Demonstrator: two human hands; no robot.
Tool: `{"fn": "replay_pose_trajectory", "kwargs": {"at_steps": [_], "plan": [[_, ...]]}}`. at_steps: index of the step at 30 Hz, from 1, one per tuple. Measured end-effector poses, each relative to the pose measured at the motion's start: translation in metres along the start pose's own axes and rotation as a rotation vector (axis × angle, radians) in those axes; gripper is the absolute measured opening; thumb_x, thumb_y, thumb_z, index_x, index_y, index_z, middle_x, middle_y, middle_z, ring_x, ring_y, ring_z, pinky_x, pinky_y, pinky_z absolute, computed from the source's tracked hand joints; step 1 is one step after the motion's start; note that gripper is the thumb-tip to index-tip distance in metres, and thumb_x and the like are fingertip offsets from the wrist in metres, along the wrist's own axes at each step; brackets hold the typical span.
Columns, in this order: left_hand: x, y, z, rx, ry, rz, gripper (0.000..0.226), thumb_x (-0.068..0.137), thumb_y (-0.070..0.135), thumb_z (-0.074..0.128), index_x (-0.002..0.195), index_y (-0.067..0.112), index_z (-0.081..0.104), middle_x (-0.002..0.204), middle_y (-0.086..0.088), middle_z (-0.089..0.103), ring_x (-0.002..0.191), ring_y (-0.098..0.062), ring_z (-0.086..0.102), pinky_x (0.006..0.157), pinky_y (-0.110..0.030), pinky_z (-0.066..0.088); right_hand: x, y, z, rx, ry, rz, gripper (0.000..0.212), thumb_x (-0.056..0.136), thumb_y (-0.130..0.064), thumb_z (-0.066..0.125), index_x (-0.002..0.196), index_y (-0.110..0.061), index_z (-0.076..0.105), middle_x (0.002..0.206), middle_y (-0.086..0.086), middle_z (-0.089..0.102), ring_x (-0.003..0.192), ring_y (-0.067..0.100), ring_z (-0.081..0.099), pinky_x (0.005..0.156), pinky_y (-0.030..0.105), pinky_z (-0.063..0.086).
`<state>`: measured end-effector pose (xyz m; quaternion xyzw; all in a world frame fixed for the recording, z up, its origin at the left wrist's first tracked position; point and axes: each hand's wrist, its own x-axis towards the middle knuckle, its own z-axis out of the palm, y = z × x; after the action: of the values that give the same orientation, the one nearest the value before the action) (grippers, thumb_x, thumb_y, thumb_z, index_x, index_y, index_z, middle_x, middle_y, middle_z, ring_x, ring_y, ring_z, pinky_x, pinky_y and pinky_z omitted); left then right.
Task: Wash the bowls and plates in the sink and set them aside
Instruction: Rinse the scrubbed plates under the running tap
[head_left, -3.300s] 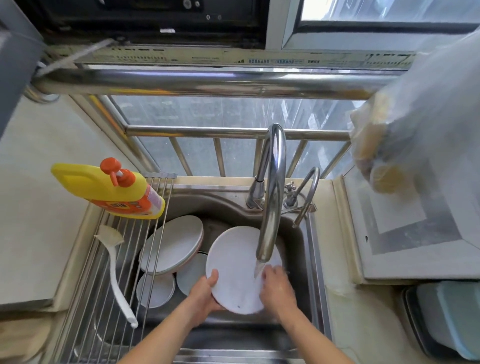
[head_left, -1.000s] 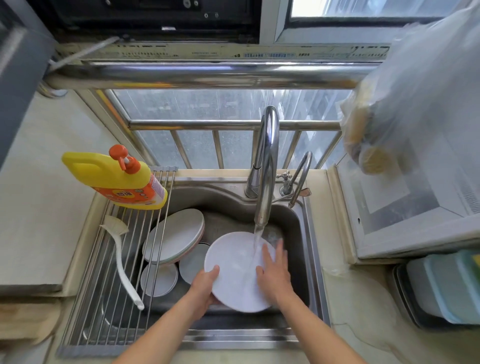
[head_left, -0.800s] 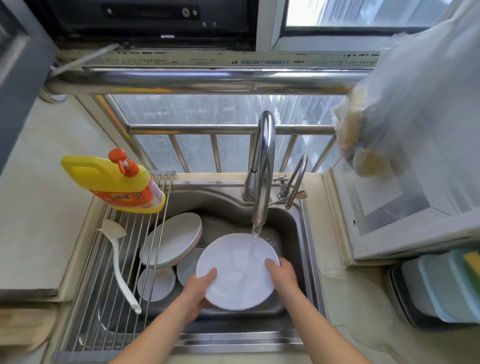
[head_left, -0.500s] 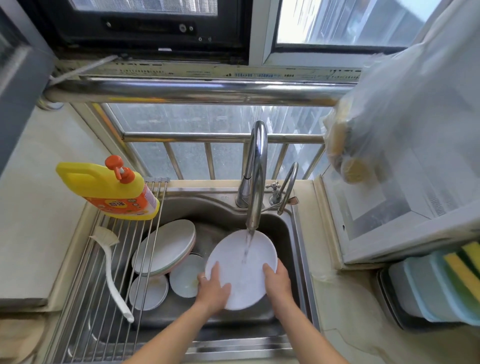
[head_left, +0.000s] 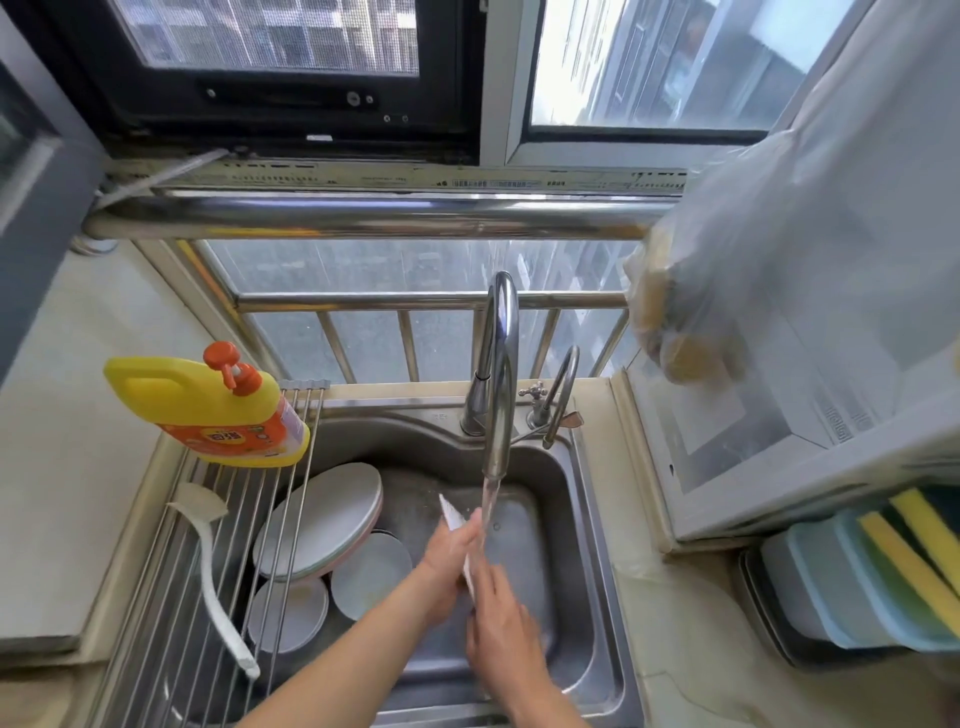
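Observation:
I hold a white plate (head_left: 451, 514) on edge in the steel sink (head_left: 597, 545), under the water running from the tap (head_left: 500, 384). My left hand (head_left: 444, 566) grips the plate from its left side. My right hand (head_left: 501, 623) lies with straight fingers against its right face. Most of the plate is hidden between the hands. At the sink's left, a stack of large plates (head_left: 322, 519) leans on the wall, with two small bowls (head_left: 371, 574) (head_left: 288, 613) below it.
A roll-up wire rack (head_left: 171, 597) covers the sink's left part and carries a yellow detergent bottle (head_left: 218, 410) and a white brush (head_left: 218, 582). A hanging plastic bag (head_left: 753, 270) is at the right. Blue containers with yellow sponges (head_left: 883, 577) stand on the right counter.
The plate has turned from facing me to standing on edge between both hands. My hands have drawn together, and the view has tilted up a little.

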<state>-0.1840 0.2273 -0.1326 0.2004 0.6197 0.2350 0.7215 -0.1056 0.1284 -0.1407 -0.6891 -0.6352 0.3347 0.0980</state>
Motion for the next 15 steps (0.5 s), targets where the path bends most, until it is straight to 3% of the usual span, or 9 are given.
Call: {"fn": "replay_pose_trajectory", "kwargs": {"at_steps": [1, 4, 6, 8, 13, 15], "plan": [[0.005, 0.001, -0.005, -0.035, 0.092, 0.030, 0.008, 0.101, 0.010, 0.057, 0.101, 0.002, 0.057, 0.066, -0.009, 0.062, 0.056, -0.021, 0.061, 0.053, -0.027, 0.054, -0.001, 0.001, 0.000, -0.024, 0.000, -0.027, 0.087, 0.088, -0.015, 0.035, 0.160, -0.040, -0.007, 0.142, -0.001, 0.042, 0.109, 0.030, 0.057, 0.087, 0.045, 0.045], [0.013, 0.000, -0.021, -0.098, 0.212, 0.031, 0.026, 0.094, -0.004, 0.057, 0.119, -0.004, 0.060, 0.099, -0.025, 0.071, 0.089, -0.039, 0.069, 0.082, -0.047, 0.058, -0.004, 0.017, 0.006, -0.054, -0.030, -0.054, 0.092, 0.085, -0.012, 0.039, 0.160, -0.043, -0.004, 0.162, -0.002, 0.026, 0.145, 0.024, 0.036, 0.114, 0.040, 0.038], [0.006, -0.003, -0.028, -0.108, 0.176, 0.032, 0.025, 0.094, -0.007, 0.054, 0.117, -0.002, 0.063, 0.102, -0.027, 0.072, 0.092, -0.041, 0.070, 0.081, -0.046, 0.058, -0.003, 0.025, 0.004, -0.043, -0.079, -0.038, 0.092, 0.083, -0.017, 0.040, 0.159, -0.047, -0.004, 0.168, -0.004, 0.013, 0.155, 0.019, 0.013, 0.126, 0.036, 0.018], [0.000, -0.009, -0.035, -0.083, 0.133, 0.048, 0.024, 0.093, -0.009, 0.054, 0.115, -0.003, 0.064, 0.099, -0.026, 0.074, 0.089, -0.040, 0.072, 0.076, -0.044, 0.059, 0.000, 0.025, 0.000, 0.007, -0.121, -0.013, 0.084, 0.089, -0.021, 0.039, 0.159, -0.049, 0.001, 0.169, -0.010, 0.001, 0.157, 0.014, -0.003, 0.127, 0.033, 0.005], [-0.019, -0.017, -0.042, 0.064, 0.005, 0.074, 0.021, 0.095, -0.001, 0.058, 0.115, 0.001, 0.067, 0.100, -0.018, 0.076, 0.092, -0.033, 0.075, 0.078, -0.044, 0.061, 0.024, 0.013, -0.003, 0.151, -0.130, -0.108, 0.061, 0.094, -0.044, 0.014, 0.153, -0.057, 0.020, 0.166, -0.025, 0.000, 0.154, 0.000, -0.010, 0.126, 0.041, -0.005], [-0.029, -0.019, -0.043, 0.119, -0.069, 0.084, 0.020, 0.098, 0.005, 0.058, 0.115, 0.008, 0.069, 0.101, -0.014, 0.077, 0.092, -0.027, 0.075, 0.068, -0.035, 0.058, 0.040, 0.006, -0.003, 0.119, -0.117, -0.117, 0.056, 0.100, -0.052, 0.008, 0.154, -0.056, 0.020, 0.168, -0.021, -0.001, 0.155, 0.005, -0.012, 0.126, 0.042, -0.006]]}}
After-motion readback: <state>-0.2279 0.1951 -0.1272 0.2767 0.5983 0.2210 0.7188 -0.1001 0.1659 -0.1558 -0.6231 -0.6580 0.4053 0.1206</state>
